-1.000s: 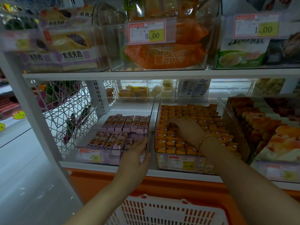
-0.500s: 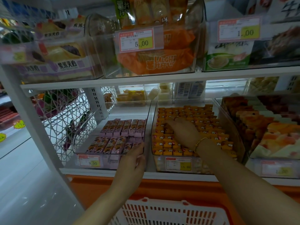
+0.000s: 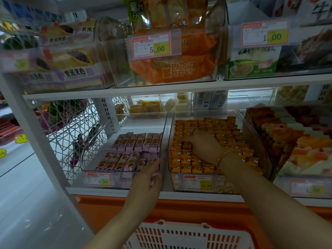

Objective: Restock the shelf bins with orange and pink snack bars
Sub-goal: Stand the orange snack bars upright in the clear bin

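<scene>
Two clear bins sit side by side on the lower shelf. The left bin (image 3: 124,172) holds pink snack bars (image 3: 138,141) in two rows. The right bin (image 3: 265,155) is packed with orange snack bars (image 3: 231,139). My left hand (image 3: 146,182) grips the front right corner of the pink bin, fingers curled over its rim. My right hand (image 3: 203,146), with a gold bracelet on the wrist, lies inside the orange bin and pinches one orange bar (image 3: 186,146) at its fingertips.
A white and orange shopping basket (image 3: 188,236) is right below my arms. A third bin (image 3: 305,184) of orange-pink packs stands at the right. The upper shelf (image 3: 161,87) carries bins of larger snack bags with price tags. A white wire rack (image 3: 71,133) closes the left side.
My left hand has moved up to the pink bin's front corner and taken hold of its rim. My right hand has stayed in the orange bin, shifting slightly among the bars.
</scene>
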`<state>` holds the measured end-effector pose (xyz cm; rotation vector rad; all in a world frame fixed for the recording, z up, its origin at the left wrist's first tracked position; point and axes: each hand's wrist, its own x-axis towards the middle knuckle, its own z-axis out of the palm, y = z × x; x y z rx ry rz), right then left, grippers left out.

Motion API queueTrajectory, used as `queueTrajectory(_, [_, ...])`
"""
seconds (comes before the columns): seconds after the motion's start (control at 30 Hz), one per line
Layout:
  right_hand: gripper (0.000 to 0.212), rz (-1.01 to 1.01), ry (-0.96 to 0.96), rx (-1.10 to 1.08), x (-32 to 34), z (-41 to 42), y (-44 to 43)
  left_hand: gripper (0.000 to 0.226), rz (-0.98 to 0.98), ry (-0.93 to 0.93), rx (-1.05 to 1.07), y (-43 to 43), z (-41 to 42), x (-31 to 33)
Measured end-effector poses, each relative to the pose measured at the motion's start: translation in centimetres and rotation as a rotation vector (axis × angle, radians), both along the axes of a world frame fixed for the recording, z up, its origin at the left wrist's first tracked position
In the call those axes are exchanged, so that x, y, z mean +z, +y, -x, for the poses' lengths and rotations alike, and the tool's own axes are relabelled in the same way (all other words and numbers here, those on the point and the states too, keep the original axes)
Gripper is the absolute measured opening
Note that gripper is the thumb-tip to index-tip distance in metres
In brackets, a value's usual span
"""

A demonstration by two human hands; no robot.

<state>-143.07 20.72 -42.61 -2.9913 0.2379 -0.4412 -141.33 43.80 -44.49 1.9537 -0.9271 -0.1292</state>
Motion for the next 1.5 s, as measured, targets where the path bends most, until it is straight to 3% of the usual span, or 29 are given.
queueTrajectory(0.17, [0.060, -0.171, -0.107, -0.011, -0.1, 0.2, -0.1, 0.041, 0.007, 0.023, 0.013, 0.0, -0.1, 0.0])
queueTrajectory(0.37, [0.025, -0.194, -0.531, -0.065, 2.5, 1.8, 1.4, 0.043, 0.005, 0.025, 0.038, -0.1, 0.0, 0.0])
queueTrajectory(0.47, [0.017, -0.459, -0.649, -0.136, 5.2, 2.7, 2.0, 0.043, 0.032, -0.065, 0.070, -0.2, 0.7, 0.5])
queueTrajectory(0.53, [0.016, -0.845, -0.619, -0.127, 6.5, 3.5, 2.6, 0.041, 0.120, 0.013, 0.069, -0.3, 1.2, 1.0])
queueTrajectory(0.6, [0.020, -1.195, -0.504, -0.083, 7.0, 4.7, 3.2, 0.037, 0.254, 0.280, 0.034, -0.3, 1.8, 1.6])
queueTrajectory(0.67, [0.018, -1.321, -0.371, -0.088, 6.9, 5.9, 3.5, 0.038, 0.317, 0.486, 0.004, -0.2, 2.2, 1.7])
queueTrajectory(0.77, [0.015, -1.399, -0.247, -0.118, 6.2, 7.5, 3.3, 0.028, 0.342, 0.651, -0.024, 0.2, 2.7, 1.9])
queueTrajectory(0.93, [0.011, -1.453, -0.101, -0.101, 6.5, 9.7, 2.1, 0.009, 0.281, 0.657, -0.054, 0.8, 2.8, 2.3])
queueTrajectory(1.3, [0.025, -1.500, 0.015, -0.129, 7.5, 9.6, 1.4, 0.013, 0.285, 0.646, -0.095, 0.8, 4.0, 2.6])
queueTrajectory(1.5, [0.012, -1.402, 0.112, -0.078, 5.8, 8.4, 1.6, 0.016, 0.271, 0.644, -0.103, 1.1, 4.0, 2.6])
